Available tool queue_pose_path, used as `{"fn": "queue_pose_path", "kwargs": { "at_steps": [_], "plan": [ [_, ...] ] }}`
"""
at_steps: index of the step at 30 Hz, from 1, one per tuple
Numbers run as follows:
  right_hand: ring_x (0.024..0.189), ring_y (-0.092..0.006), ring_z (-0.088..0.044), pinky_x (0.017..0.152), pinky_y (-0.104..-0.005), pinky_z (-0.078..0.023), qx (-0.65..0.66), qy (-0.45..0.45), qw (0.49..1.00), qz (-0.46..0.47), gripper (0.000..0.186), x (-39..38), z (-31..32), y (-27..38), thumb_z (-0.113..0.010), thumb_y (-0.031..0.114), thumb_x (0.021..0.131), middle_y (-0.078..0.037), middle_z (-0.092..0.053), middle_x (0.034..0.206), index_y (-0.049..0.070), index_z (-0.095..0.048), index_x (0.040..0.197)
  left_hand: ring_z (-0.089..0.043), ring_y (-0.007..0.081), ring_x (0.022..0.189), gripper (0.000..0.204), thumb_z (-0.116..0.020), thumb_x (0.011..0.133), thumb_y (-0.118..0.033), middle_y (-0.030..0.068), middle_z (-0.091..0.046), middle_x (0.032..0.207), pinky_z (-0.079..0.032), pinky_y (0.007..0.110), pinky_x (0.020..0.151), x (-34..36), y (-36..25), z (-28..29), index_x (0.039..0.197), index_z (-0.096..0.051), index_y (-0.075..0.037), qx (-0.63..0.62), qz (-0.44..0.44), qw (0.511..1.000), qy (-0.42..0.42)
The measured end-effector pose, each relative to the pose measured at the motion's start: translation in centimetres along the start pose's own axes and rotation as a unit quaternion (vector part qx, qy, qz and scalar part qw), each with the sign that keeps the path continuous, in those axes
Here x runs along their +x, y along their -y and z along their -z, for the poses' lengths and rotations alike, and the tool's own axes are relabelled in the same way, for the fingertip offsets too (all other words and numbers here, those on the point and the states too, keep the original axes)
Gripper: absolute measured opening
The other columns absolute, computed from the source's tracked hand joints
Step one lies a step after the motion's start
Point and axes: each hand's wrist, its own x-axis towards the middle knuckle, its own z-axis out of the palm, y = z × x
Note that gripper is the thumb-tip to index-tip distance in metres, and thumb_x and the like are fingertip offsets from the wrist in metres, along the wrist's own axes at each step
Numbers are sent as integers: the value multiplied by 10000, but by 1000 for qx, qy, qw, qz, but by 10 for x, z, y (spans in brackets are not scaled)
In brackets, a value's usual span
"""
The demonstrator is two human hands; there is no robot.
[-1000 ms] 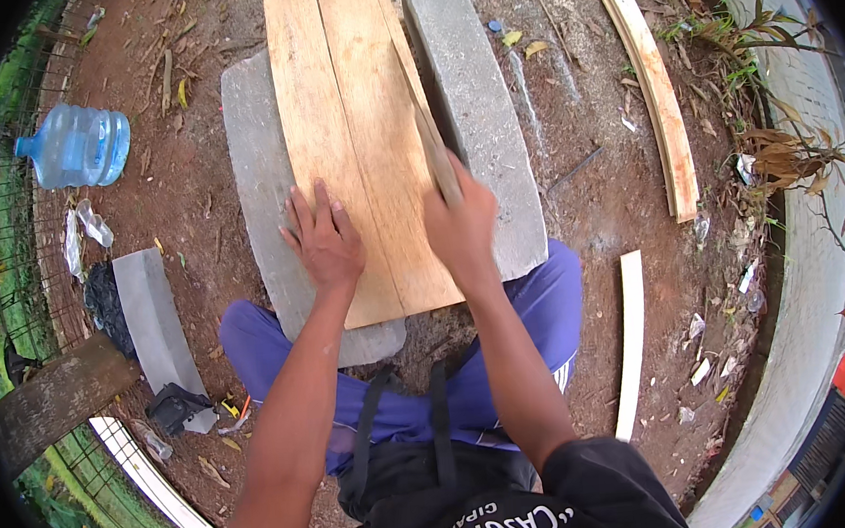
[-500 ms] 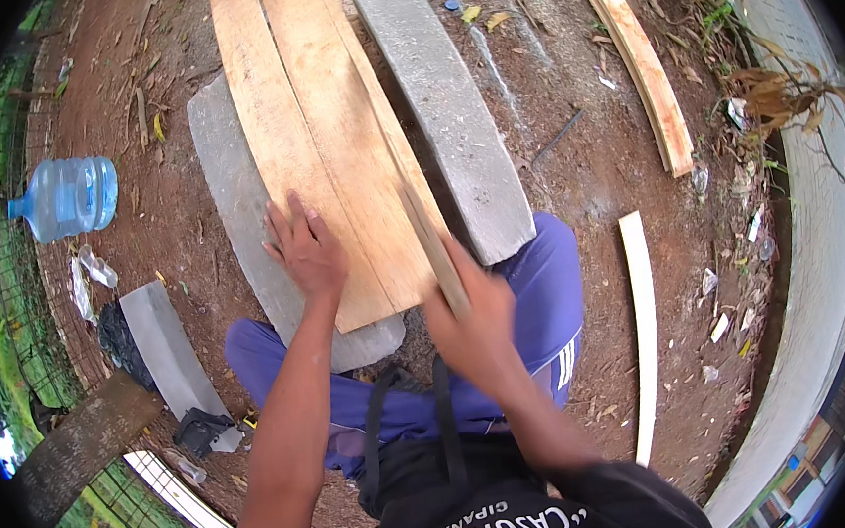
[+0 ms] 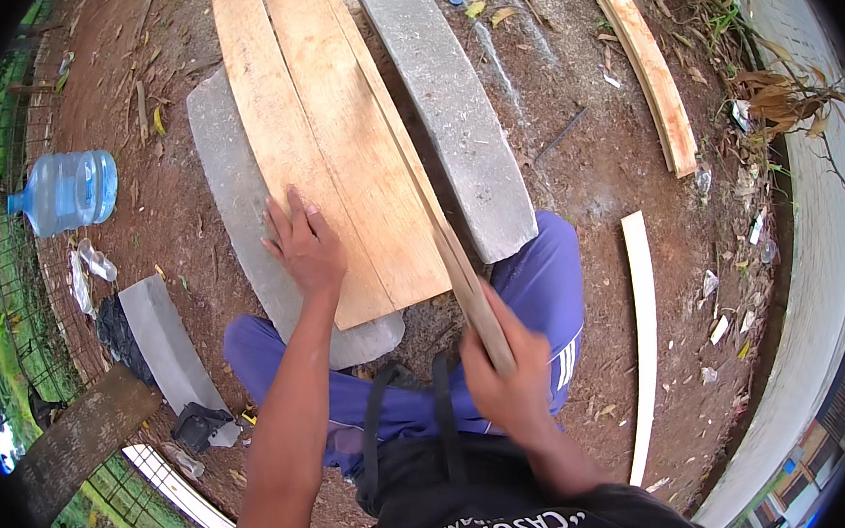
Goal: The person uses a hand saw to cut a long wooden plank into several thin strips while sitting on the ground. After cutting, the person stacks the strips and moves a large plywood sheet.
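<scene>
Two pale wooden boards (image 3: 337, 181) lie side by side, with a narrow gap between them at the far end. My left hand (image 3: 307, 248) rests flat on the left board near its close end, fingers spread and holding nothing. In my right hand (image 3: 511, 376) is a narrow grey-brown wooden strip (image 3: 475, 304), with my fingers wrapped round its near part. Its far end reaches the right edge of the right board; whether they touch I cannot tell. Under the boards' left side is a grey concrete slab (image 3: 233, 194).
A second concrete slab (image 3: 457, 132) lies right of the boards. Further right are a wooden plank (image 3: 639, 48) and a pale strip (image 3: 641, 336). On the left are a blue water jug (image 3: 70, 192), a grey block (image 3: 173, 348) and a wire fence. A pale wall (image 3: 821, 282) runs along the right.
My right hand has pulled the wooden strip back toward my body and slightly right, along the board's edge. My left hand has stayed on the board.
</scene>
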Motion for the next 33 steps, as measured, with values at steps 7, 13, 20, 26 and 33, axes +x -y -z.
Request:
{"fn": "queue_pose_path", "kwargs": {
  "at_steps": [7, 13, 20, 26, 33],
  "plan": [
    [751, -475, -680, 674, -529, -538, -88, -29, 992, 83, 342, 195, -92, -1, -641, 64, 836, -295, -681, 862, -88, -626, 1142, -225, 382, 1565, 523, -399, 1093, -343, 207, -269, 1679, -86, 624, 1250, 8, -4, -4, 1591, -427, -185, 2, -2, 1000, 12],
    [732, -294, -763, 640, -363, -587, -17, -3, 1000, 20, 516, -29, 16, 2, -663, -30, 839, -235, -748, 959, -103, -589, 1345, -235, 396, 1559, 531, -403, 1090, -352, 216, -275, 1674, -86, 635, 1245, 3, 3, 3, 1588, -430, -170, -2, 13, 1000, -3],
    [701, -460, -672, 610, -496, -528, -14, -53, 996, 76, 382, 148, -87, -17, -623, 27, 849, -277, -653, 777, -60, -633, 1221, -239, 404, 1556, 523, -414, 1089, -340, 222, -286, 1669, -95, 637, 1242, 2, -4, 10, 1578, -446, -156, -18, 2, 1000, -6],
    [737, -470, -682, 632, -478, -539, -1, -32, 999, 18, 448, 107, -57, -10, -636, 58, 859, -306, -669, 849, -44, -621, 1295, -238, 399, 1557, 515, -432, 1082, -325, 212, -294, 1667, -99, 635, 1243, 2, 2, -5, 1572, -456, -168, -26, 4, 1000, -3],
    [863, -320, -774, 727, -376, -594, 3, -5, 999, -47, 513, -7, 5, 19, -635, -9, 885, -256, -743, 1000, -86, -569, 1388, -247, 408, 1552, 518, -428, 1081, -324, 218, -300, 1661, -115, 645, 1238, -1, 2, 4, 1576, -450, -170, -7, 5, 1000, -2]
  ]
}}
